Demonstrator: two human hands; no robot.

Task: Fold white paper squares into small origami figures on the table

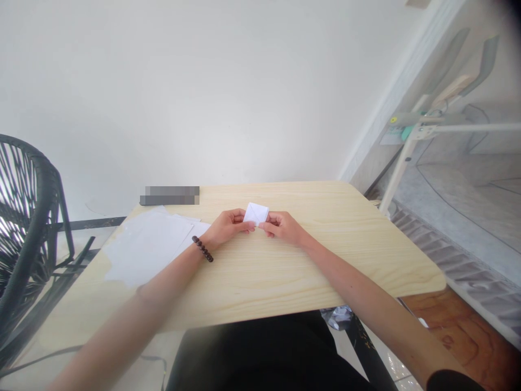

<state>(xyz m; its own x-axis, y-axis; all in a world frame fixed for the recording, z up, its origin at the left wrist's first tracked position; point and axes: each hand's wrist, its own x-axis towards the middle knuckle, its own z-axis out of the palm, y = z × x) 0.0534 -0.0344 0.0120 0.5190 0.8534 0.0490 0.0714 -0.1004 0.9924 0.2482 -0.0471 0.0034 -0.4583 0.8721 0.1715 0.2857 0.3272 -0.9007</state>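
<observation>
Pinching folded paper (256, 212) — white, squarish, diagonally creased — are left grip (227, 225) and right grip (285, 227).

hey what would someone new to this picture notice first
Probably the small folded white paper near the middle, held between the left grip and right grip over the pale wooden table. Next, perhaps, the dark beaded bracelet on the left wrist, then the black woven chair at the picture's left edge.
</observation>
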